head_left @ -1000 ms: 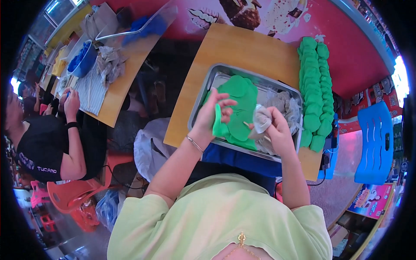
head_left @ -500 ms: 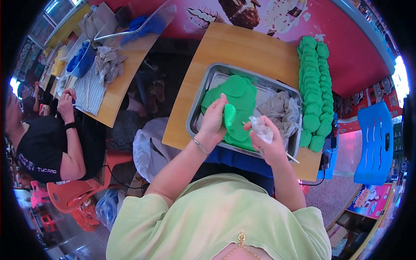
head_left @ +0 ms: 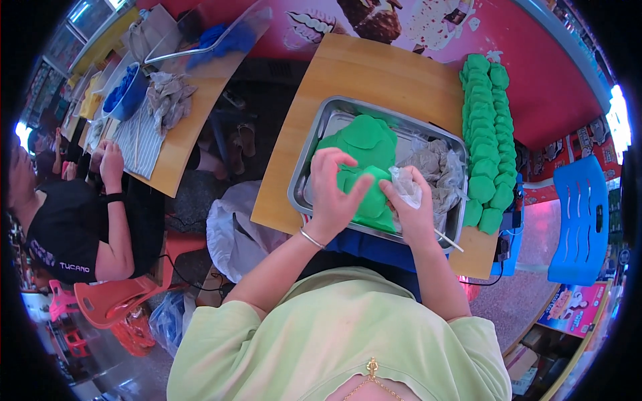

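Over the metal tray (head_left: 314,120) my left hand (head_left: 333,190) is raised, its thumb and fingers spread apart. A bright green round flat piece (head_left: 376,175) sits between my hands, partly behind my left thumb and at the fingertips of my right hand (head_left: 413,207). My right hand is closed on a crumpled clear plastic film (head_left: 406,187). A thin white stick (head_left: 448,240) pokes out below that hand; its other end is hidden. Overlapping green flat pieces (head_left: 364,137) lie in the tray, beside a plastic bag of greyish-brown stuff (head_left: 438,170).
Rows of stacked green pieces (head_left: 480,144) line the right side of the wooden table (head_left: 284,180). A blue chair (head_left: 578,220) stands at the right. At the left, another person (head_left: 77,224) sits by a second table (head_left: 175,164) with a blue basin (head_left: 126,93).
My left hand has opened and turned, letting go of the folded green piece. That piece now shows flatter, at my right fingertips. The other person's hands have shifted slightly.
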`<state>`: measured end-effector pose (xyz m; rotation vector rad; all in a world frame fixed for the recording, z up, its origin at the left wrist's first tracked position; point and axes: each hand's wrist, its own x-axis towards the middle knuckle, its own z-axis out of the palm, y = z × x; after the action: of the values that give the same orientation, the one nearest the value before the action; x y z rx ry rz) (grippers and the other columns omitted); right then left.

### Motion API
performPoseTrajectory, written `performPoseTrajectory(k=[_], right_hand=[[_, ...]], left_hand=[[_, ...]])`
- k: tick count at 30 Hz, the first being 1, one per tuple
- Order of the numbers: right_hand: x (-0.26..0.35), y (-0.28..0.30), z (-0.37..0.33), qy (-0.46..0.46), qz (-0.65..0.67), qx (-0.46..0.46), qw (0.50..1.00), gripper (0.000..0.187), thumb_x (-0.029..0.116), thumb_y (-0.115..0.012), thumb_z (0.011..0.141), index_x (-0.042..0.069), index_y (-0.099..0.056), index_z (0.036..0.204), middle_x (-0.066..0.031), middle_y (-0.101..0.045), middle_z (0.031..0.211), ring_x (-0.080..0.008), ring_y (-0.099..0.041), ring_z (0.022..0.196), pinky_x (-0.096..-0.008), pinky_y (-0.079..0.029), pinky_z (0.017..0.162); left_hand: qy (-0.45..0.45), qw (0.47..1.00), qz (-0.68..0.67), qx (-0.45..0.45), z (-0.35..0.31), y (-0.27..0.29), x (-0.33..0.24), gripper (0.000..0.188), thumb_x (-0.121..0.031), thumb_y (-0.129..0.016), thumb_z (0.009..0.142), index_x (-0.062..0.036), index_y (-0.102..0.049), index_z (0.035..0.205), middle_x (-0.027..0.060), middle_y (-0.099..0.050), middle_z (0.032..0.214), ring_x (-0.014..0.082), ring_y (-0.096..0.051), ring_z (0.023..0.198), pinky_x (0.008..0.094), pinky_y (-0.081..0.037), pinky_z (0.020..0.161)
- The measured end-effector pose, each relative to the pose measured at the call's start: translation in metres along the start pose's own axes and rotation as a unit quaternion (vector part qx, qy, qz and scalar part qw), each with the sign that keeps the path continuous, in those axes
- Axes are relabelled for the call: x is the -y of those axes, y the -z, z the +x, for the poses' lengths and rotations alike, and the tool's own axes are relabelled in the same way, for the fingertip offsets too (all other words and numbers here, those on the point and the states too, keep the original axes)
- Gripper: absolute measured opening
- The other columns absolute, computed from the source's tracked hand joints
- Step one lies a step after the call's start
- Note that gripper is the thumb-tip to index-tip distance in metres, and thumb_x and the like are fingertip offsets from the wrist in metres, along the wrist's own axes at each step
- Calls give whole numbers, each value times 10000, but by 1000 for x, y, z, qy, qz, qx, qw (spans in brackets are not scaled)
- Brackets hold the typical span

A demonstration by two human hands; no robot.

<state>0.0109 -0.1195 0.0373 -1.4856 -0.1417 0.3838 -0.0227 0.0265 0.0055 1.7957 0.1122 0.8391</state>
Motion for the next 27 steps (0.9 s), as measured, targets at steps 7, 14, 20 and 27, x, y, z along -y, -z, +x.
performPoseTrajectory(k=[7,14,20,27], right_hand=[[-8,1,6,27,28,-9,999,220,117,-703,807,104,-485,835,49,-510,684,-18,-495,560,-171,-351,425],[-8,1,6,35,19,-10,999,216,120,-695,814,97,-481,839,48,-513,685,-19,-499,563,-168,-347,420],[-10,7,7,32,-9,9,999,235,130,-702,807,82,-492,902,37,-525,734,-17,-483,586,-172,-354,446],[-10,22,1,-24,16,90,995,432,267,-675,831,40,-493,1150,-8,-561,876,-50,-490,687,-194,-392,541]], left_hand=[[-171,966,160,107,-12,9,-22,318,-247,-781,637,-108,-548,803,64,-514,879,270,-511,877,374,-386,772],[-155,965,175,119,-13,9,-17,274,-182,-761,632,-117,-562,809,51,-530,867,248,-528,860,376,-383,771],[-123,971,141,150,-13,12,-11,150,-113,-722,697,-79,-601,779,50,-561,765,218,-552,768,341,-404,719],[128,984,-51,109,-13,14,7,94,-94,-675,796,-15,-623,799,30,-573,722,86,-531,614,217,-401,531]])
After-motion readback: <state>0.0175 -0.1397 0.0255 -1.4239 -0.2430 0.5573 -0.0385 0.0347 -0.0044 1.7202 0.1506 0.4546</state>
